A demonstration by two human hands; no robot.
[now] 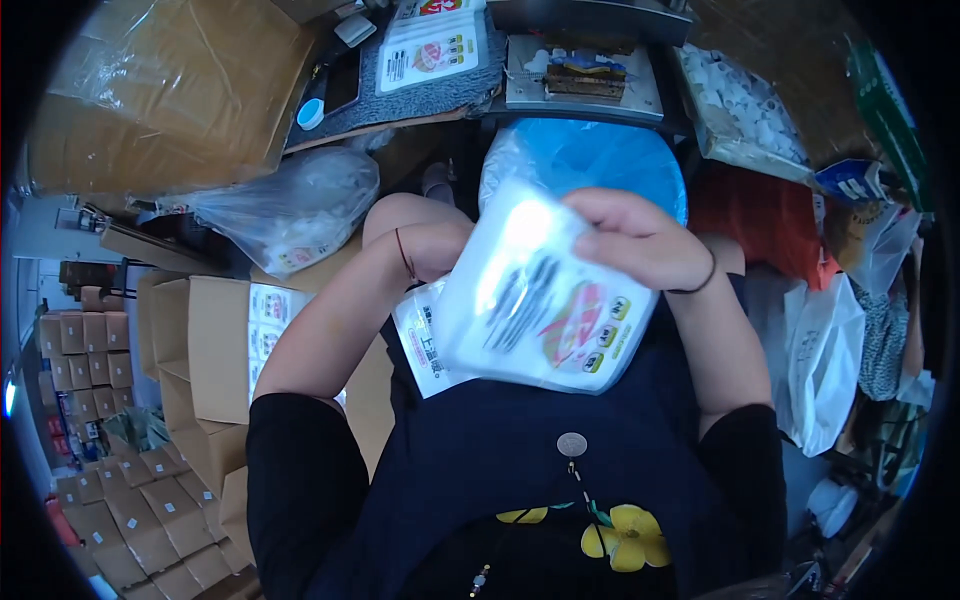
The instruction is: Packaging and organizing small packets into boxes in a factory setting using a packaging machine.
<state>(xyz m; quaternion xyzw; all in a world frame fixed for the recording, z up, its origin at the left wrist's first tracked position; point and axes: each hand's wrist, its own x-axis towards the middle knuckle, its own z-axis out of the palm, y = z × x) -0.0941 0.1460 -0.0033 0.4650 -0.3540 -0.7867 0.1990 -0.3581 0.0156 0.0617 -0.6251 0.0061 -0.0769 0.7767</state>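
Above my lap I see a sheaf of white printed plastic pouches (500,300), slightly smeared by motion and glare. My right hand (645,240) grips its upper right edge, thumb on the front and fingers curled round it. My left hand (435,250) is curled at the sheaf's upper left; its fingertips are hidden behind the pouches, so what it holds cannot be made out. A white pouch with dark and pink print (422,350) sticks out below the sheaf on the left, lying against my dark apron (480,460).
Ahead, a bin with a blue liner (620,160) stands below a metal-plated machine (585,80). More pouches (430,55) lie on a grey mat. Open cardboard boxes (215,350) are at left; a clear bag (290,200) sits nearby. White bags (820,360) hang at right.
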